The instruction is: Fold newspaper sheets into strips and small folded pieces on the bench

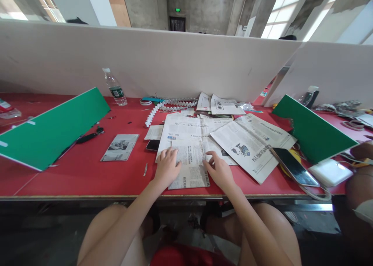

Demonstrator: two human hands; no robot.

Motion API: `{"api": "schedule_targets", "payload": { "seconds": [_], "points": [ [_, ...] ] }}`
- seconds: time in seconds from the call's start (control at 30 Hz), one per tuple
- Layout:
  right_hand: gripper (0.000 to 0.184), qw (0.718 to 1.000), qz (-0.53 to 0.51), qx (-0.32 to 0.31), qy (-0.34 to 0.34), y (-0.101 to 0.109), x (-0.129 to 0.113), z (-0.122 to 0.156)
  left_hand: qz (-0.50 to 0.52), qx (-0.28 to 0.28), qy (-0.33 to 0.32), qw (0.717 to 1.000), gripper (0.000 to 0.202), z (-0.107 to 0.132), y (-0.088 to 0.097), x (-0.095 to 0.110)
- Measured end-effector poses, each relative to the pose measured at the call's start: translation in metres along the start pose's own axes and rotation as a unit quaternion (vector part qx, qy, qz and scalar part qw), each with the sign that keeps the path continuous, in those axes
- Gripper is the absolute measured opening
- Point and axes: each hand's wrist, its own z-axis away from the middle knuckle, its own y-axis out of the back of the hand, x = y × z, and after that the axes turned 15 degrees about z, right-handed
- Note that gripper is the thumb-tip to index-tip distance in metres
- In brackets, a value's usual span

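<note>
A newspaper sheet (186, 149) lies flat on the red table (87, 172) in front of me. My left hand (166, 168) rests on its left part, palm down with the fingers stretched out. My right hand (218, 168) presses the sheet's right part near a fold, fingers spread and slightly curled. Neither hand holds anything. More newspaper sheets (250, 143) overlap to the right.
A water bottle (115, 87) stands at the back by the white partition. Green boards (49, 128) (311, 130) lean at both sides. A folded paper chain (169, 106), a small clipping (120, 147), a phone (294, 167), a white box (330, 172) and cables lie around.
</note>
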Motion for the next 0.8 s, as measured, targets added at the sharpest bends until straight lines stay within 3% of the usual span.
{"api": "schedule_targets", "payload": {
  "seconds": [0.13, 0.27, 0.47, 0.67, 0.8],
  "points": [
    [0.027, 0.999, 0.006, 0.005, -0.043, 0.005, 0.004, 0.0, -0.067, 0.003, -0.031, 0.997, 0.043, 0.003, -0.004, 0.001],
    [0.028, 0.993, -0.096, -0.012, -0.075, 0.005, -0.003, 0.004, -0.136, 0.006, -0.058, 0.989, 0.046, 0.006, -0.01, 0.002],
    [0.042, 0.937, -0.304, -0.112, -0.129, 0.004, 0.001, 0.002, -0.167, 0.014, -0.052, 0.984, 0.048, 0.008, -0.016, 0.006],
    [0.049, 0.894, -0.386, -0.156, -0.165, 0.008, 0.003, -0.002, -0.192, 0.013, -0.05, 0.98, 0.048, 0.008, -0.017, 0.008],
    [0.047, 0.886, -0.391, -0.179, -0.175, 0.01, -0.001, -0.003, -0.19, 0.019, -0.055, 0.98, 0.048, 0.007, -0.019, 0.006]
  ]
}}
